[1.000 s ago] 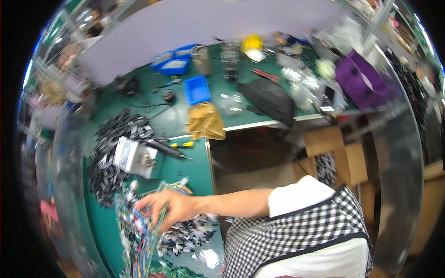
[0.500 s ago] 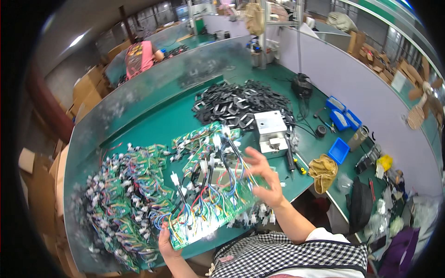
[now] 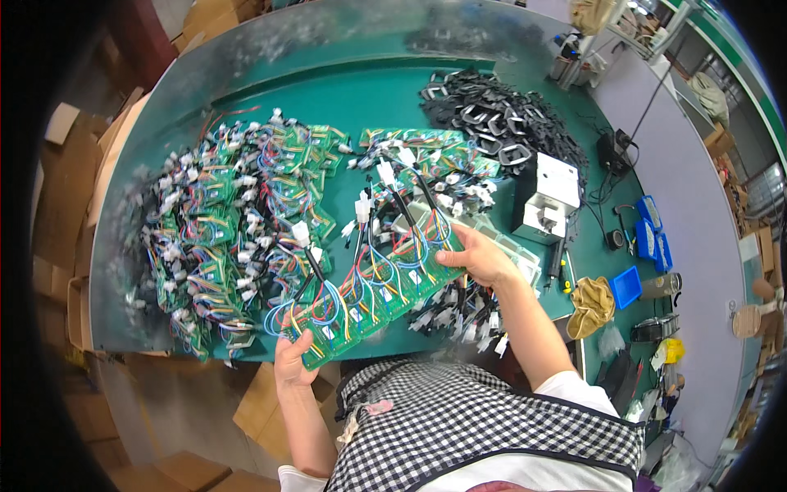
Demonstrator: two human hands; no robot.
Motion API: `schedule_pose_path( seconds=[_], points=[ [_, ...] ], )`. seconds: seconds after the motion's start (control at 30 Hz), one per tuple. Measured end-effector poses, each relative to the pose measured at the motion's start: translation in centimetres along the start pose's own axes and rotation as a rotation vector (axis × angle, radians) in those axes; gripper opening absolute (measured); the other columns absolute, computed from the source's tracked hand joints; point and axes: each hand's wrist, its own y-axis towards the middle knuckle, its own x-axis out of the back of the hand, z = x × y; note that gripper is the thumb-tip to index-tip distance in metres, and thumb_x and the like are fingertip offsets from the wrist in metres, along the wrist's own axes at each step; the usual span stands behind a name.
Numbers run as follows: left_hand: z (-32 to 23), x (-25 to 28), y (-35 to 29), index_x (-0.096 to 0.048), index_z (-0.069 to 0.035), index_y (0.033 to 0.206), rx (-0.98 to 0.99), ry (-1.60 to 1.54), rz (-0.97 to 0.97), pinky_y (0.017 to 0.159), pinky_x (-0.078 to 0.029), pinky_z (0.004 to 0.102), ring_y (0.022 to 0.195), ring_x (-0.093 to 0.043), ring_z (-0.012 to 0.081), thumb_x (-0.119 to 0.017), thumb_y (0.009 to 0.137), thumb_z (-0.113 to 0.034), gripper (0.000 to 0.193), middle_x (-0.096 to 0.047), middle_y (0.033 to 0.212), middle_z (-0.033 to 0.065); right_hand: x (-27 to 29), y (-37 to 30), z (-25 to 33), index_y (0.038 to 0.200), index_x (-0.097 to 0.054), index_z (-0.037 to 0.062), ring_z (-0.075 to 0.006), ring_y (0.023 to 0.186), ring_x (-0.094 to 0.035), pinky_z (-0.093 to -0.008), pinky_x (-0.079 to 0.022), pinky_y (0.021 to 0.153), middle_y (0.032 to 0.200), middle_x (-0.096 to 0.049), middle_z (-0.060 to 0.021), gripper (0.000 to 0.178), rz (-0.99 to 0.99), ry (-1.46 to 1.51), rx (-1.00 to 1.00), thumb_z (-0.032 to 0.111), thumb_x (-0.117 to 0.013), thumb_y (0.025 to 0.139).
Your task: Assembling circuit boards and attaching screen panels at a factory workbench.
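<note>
A long green circuit board panel (image 3: 379, 310) is held tilted above the near edge of the bench. Several bundles of coloured wires rise from it, ending in white plug connectors (image 3: 363, 207). My left hand (image 3: 295, 357) grips its lower left end, thumb on top. At the other end, my right hand (image 3: 479, 256) pinches the upper right corner between thumb and fingers. Left of the panel lies a big heap of wired circuit boards (image 3: 215, 230). Behind it are more wired boards (image 3: 418, 141), and white connectors (image 3: 466, 316) lie below my right hand.
Black plastic frames (image 3: 512, 123) are piled at the back. A silver metal box device (image 3: 551, 197) stands right of the boards, near a screwdriver (image 3: 557, 258), a brown cloth (image 3: 592, 307) and blue bins (image 3: 625, 287). Cardboard boxes (image 3: 193, 469) lie on the floor.
My right hand, raised with spread fingers before, now grips the panel's right end. My left hand keeps its hold. The view has tilted down and shifted.
</note>
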Motion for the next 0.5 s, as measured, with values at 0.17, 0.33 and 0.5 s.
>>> schedule_pose_path(
  seconds=[0.17,0.33,0.5],
  points=[
    [0.6,0.8,-1.1,-0.045,0.0,0.111,0.015,0.13,-0.129,0.086,-0.043,0.0385,0.099,-0.052,0.0245,-0.059,0.068,0.009,0.047,-0.052,0.108,0.0126,-1.6,3.1,-1.7,0.099,-0.05,-0.0008,-0.0235,0.083,-0.056,-0.0341,-0.043,0.075,0.084,-0.059,-0.0158,0.036,-0.076,-0.803,0.162,0.009,-0.064,0.068],
    [0.1,2.5,-1.2,-0.045,0.0,0.113,-0.092,0.163,-0.243,0.082,-0.045,0.0369,0.095,-0.055,0.0231,-0.059,0.067,0.007,0.048,-0.053,0.109,0.0113,-3.3,6.8,-2.4,0.091,-0.052,0.0003,-0.0244,0.072,-0.061,-0.0369,-0.046,0.064,0.07,-0.06,-0.0136,0.024,-0.403,-0.68,0.003,0.007,-0.061,0.07],
    [-1.4,4.4,-2.1,-0.043,-0.002,0.116,-0.158,0.095,-0.221,0.082,-0.046,0.0373,0.094,-0.055,0.0228,-0.06,0.068,0.006,0.051,-0.054,0.107,0.0114,-7.5,6.1,-0.5,0.108,-0.05,0.0014,-0.013,0.089,-0.049,-0.0279,-0.038,0.08,0.098,-0.056,-0.009,0.041,0.144,-0.416,-0.088,0.009,-0.064,0.07]
  ],
)
